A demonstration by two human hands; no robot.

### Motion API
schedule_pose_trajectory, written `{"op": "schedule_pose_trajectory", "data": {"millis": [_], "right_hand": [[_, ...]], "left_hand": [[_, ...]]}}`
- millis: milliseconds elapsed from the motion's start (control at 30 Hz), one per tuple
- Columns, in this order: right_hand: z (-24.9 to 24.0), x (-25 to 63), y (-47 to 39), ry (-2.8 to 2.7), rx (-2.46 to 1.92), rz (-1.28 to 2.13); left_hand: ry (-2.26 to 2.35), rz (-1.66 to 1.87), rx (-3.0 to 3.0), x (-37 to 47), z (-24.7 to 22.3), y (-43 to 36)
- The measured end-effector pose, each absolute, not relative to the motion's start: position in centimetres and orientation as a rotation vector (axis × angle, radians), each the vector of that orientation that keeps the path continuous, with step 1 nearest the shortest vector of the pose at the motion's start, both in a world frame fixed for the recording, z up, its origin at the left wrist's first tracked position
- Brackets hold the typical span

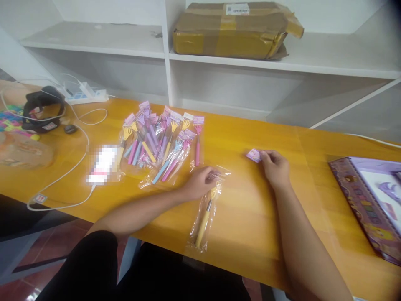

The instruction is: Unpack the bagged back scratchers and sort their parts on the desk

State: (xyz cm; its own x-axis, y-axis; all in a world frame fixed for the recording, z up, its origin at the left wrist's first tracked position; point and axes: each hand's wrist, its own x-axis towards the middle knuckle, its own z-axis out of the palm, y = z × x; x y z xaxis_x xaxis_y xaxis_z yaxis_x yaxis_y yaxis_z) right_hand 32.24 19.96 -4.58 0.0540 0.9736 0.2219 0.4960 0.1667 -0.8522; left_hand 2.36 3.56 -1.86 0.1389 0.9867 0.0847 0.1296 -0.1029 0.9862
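My left hand [203,182] is closed on the top of a clear plastic bag [196,234] near the table's front. Inside that bag lies a yellow back scratcher [203,228] with a small hand-shaped head and a metal neck. To the right, my right hand [276,166] pinches a small purple and pink card [254,155] between thumb and fingers, just over the table. Left of my hands is a pile of bagged back scratchers [164,142] in pink, purple, blue and yellow, most with a printed card at the top.
A pixelated phone [103,164] with a white cable lies left of the pile. Behind it are a black strap [44,109] and a power strip [89,96]. An open purple box [360,200] stands at right. Shelves at the back hold a cardboard box [232,31].
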Motion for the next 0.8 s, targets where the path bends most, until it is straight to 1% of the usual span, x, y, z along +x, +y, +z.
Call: {"op": "schedule_pose_trajectory", "data": {"millis": [67,167,400,533,667,733,800], "right_hand": [[-4.4,33.4,20.4,-1.608,-1.438,0.706],[-3.6,32.9,19.5,-1.713,-1.369,0.824],[-1.2,26.5,14.3,-2.032,-1.078,1.184],[0.3,25.0,12.5,-1.908,-0.949,1.458],[1.1,23.3,10.6,-1.921,-0.728,1.795],[0.9,22.2,9.7,-1.865,-0.735,1.865],[0.4,21.4,9.2,-1.732,-0.781,1.86]], "left_hand": [[1.138,1.128,1.418,2.4,-1.9,3.5],[1.075,1.159,1.312,2.5,-1.9,3.4],[0.933,1.33,1.104,2.7,-1.0,3.2],[0.972,1.462,1.048,2.5,-0.7,3.5],[0.953,1.472,1.027,2.2,-0.7,4.0],[0.928,1.44,1.055,2.1,-0.7,4.0],[0.907,1.399,1.068,2.2,-0.7,3.7]]}}
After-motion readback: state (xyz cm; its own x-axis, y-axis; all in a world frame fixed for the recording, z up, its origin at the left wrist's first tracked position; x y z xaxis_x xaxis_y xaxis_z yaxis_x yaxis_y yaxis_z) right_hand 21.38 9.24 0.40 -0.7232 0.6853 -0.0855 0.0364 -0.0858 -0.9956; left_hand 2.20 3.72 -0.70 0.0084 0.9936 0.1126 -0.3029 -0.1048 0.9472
